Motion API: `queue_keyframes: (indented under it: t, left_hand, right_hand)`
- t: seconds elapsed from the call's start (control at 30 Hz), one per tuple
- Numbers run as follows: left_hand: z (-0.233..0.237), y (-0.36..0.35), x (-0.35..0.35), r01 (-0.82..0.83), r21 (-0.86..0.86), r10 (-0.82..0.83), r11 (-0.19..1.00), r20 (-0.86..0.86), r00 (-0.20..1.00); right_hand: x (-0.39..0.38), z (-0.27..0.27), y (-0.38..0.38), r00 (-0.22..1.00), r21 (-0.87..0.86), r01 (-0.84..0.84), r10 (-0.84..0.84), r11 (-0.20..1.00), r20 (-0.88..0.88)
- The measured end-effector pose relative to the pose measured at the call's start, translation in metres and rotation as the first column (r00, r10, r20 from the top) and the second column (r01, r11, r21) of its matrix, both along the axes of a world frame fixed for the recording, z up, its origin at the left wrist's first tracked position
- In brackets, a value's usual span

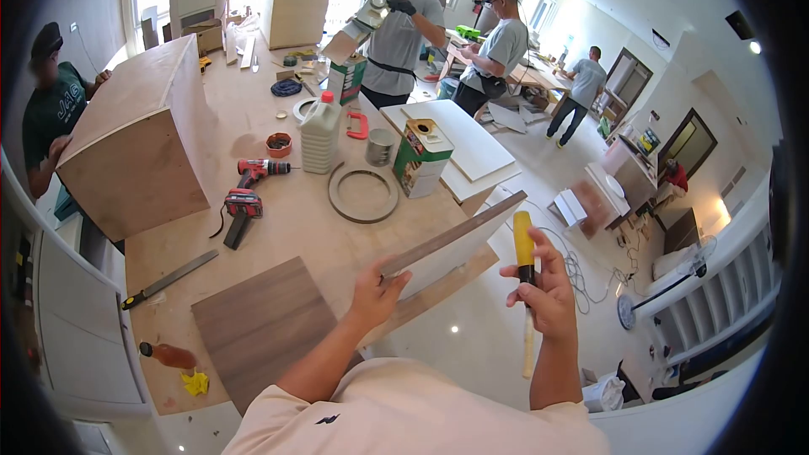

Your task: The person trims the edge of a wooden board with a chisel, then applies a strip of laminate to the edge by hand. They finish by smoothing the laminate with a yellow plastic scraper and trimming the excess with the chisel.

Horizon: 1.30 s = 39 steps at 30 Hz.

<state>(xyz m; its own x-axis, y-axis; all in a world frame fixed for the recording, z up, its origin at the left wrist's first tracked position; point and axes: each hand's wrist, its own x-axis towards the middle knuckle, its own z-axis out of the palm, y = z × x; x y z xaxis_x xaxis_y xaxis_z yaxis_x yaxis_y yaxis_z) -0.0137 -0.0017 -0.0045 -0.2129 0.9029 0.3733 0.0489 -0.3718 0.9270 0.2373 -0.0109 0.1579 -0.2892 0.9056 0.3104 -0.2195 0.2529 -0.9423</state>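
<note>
My left hand (377, 293) is closed on the near end of a board (455, 234), held on edge with a dark wood-toned narrow side up and a pale face to the right. In my right hand (545, 278) is a yellow-handled tool (523, 240) with a black collar. Its narrow, pale shaft points down below my fingers; I cannot make out its exact kind. The tool is to the right of the board, apart from it. Flat on the worktable (404, 236), left of my left hand, lies a brown wood-grain panel (261, 320).
A red cordless drill (244, 198), a file (173, 278), a bottle (168, 355), a coiled edging strip (364, 217), a white jug (320, 136) and a green-and-white can (424, 156) sit on the table. A large wooden box (139, 131) stands left. Several people work nearby.
</note>
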Motion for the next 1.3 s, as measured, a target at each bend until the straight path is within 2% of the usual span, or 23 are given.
queue_keyframes:
  t: [0.13, 0.23, 0.27, 0.33, 0.37, 0.43, 0.47, 0.53, 0.57, 0.63, 0.67, 0.77, 0.8, 0.9, 0.93, 1.03, 1.13, 1.23, 1.3]
  left_hand:
    - [0.005, 0.000, -0.004, 0.030, -0.098, -0.030, 0.995, -0.001, 1.000]
    - [0.013, 0.002, -0.002, 0.056, -0.075, -0.049, 0.996, 0.095, 0.994]
    - [0.009, 0.007, 0.000, 0.075, -0.068, -0.070, 0.995, 0.078, 0.994]
    - [0.004, 0.017, -0.001, 0.104, -0.059, -0.102, 0.993, 0.041, 0.994]
    - [0.001, 0.018, -0.003, 0.087, -0.017, -0.088, 0.996, -0.034, 0.996]
    - [0.014, 0.015, -0.007, 0.071, 0.071, -0.057, 0.995, -0.177, 0.983]
    - [0.014, 0.016, -0.007, 0.082, 0.070, -0.070, 0.994, -0.163, 0.984]
    - [0.013, 0.019, -0.009, 0.103, 0.073, -0.092, 0.992, -0.136, 0.986]
    - [0.009, 0.021, -0.009, 0.140, 0.045, -0.138, 0.989, -0.051, 0.989]
    - [-0.006, 0.028, -0.002, 0.222, -0.002, -0.219, 0.975, 0.128, 0.967]
    - [-0.012, 0.033, -0.002, 0.214, 0.038, -0.216, 0.976, 0.090, 0.972]
    - [-0.016, 0.030, -0.008, 0.198, 0.103, -0.198, 0.975, -0.015, 0.980]
    - [0.000, 0.023, -0.007, 0.186, 0.100, -0.185, 0.977, -0.022, 0.983]
    - [0.007, 0.022, -0.005, 0.165, 0.100, -0.159, 0.981, -0.064, 0.985]
    - [0.003, 0.019, -0.005, 0.179, 0.083, -0.171, 0.980, -0.095, 0.981]
    - [-0.002, 0.021, -0.005, 0.201, -0.003, -0.201, 0.980, -0.046, 0.978]
    - [0.003, 0.019, -0.007, 0.194, -0.009, -0.194, 0.981, -0.143, 0.971]
    - [0.007, 0.018, -0.002, 0.191, 0.121, -0.195, 0.974, 0.018, 0.981]
    - [0.005, 0.018, 0.001, 0.161, 0.140, -0.174, 0.977, 0.087, 0.981]
  right_hand:
    - [-0.017, 0.009, 0.011, 0.965, 0.014, -0.097, 0.090, 0.995, 0.248]
    - [-0.024, -0.011, 0.035, 0.835, -0.070, -0.071, 0.097, 0.995, 0.542]
    - [-0.030, -0.017, 0.037, 0.788, -0.008, -0.001, 0.006, 1.000, 0.616]
    - [-0.039, -0.021, 0.039, 0.638, 0.195, 0.009, -0.156, 0.981, 0.754]
    - [-0.044, -0.024, 0.040, 0.552, 0.294, -0.004, -0.243, 0.956, 0.798]
    - [-0.054, -0.029, 0.040, 0.443, 0.388, -0.013, -0.343, 0.922, 0.829]
    - [-0.058, -0.033, 0.038, 0.384, 0.431, -0.016, -0.392, 0.902, 0.836]
    - [-0.066, -0.050, 0.037, 0.389, 0.466, 0.002, -0.430, 0.885, 0.815]
    - [-0.071, -0.056, 0.033, 0.385, 0.482, 0.010, -0.448, 0.876, 0.807]
    - [-0.104, -0.047, 0.000, 0.428, 0.469, -0.113, -0.384, 0.876, 0.819]
    - [-0.115, -0.043, -0.009, 0.455, 0.467, -0.173, -0.350, 0.867, 0.819]
    - [-0.112, -0.031, 0.008, 0.276, 0.332, -0.047, -0.307, 0.942, 0.911]
    - [-0.101, -0.037, 0.023, 0.350, 0.331, 0.008, -0.313, 0.944, 0.883]
    - [-0.108, -0.045, 0.001, 0.464, 0.463, -0.169, -0.344, 0.870, 0.816]
    - [-0.116, -0.038, -0.012, 0.460, 0.439, -0.214, -0.306, 0.873, 0.833]
    - [-0.113, -0.030, -0.001, 0.486, 0.357, -0.153, -0.244, 0.922, 0.839]
    - [-0.114, -0.029, -0.013, 0.423, 0.337, -0.204, -0.227, 0.919, 0.877]
    - [-0.101, -0.033, 0.006, 0.400, 0.392, -0.126, -0.315, 0.911, 0.861]
    - [-0.094, -0.038, 0.019, 0.483, 0.419, -0.142, -0.307, 0.897, 0.820]
